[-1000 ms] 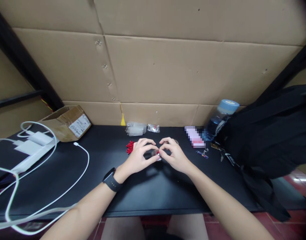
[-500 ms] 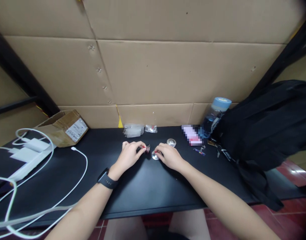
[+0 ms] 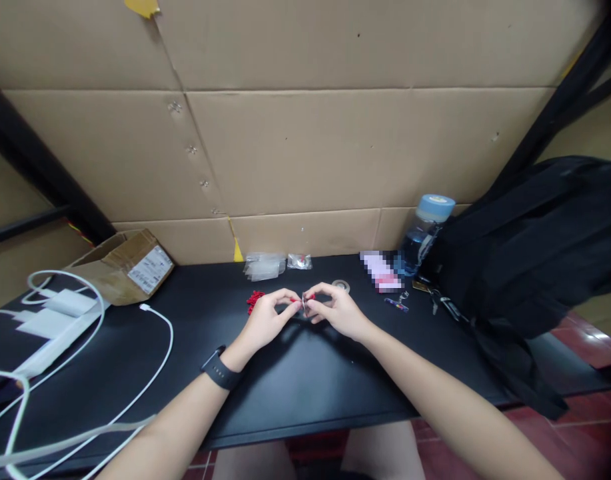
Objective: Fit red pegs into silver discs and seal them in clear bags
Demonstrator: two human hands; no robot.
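Note:
My left hand [image 3: 269, 319] and my right hand [image 3: 339, 312] meet above the middle of the black table. Their fingertips pinch a shiny metal disc [image 3: 306, 304] held upright, nearly edge-on to me. Whether this is one disc or two pressed together, I cannot tell. Another round metal disc [image 3: 342, 285] lies just behind my right hand, which partly covers it. A bunch of red cord-like pieces [image 3: 255, 301] lies by the back of my left hand.
Clear plastic bags [image 3: 264, 266] and a small bagged item [image 3: 299, 261] lie along the cardboard wall. To the right are a bottle [image 3: 422, 233], keys [image 3: 434, 300] and a black backpack [image 3: 530, 247]. An open carton [image 3: 120, 263] and white cables [image 3: 171, 340] occupy the left.
My hands have come together. The disc my right fingers touched on the table is no longer there. The red pieces beside my left hand now show, and the view has shifted slightly.

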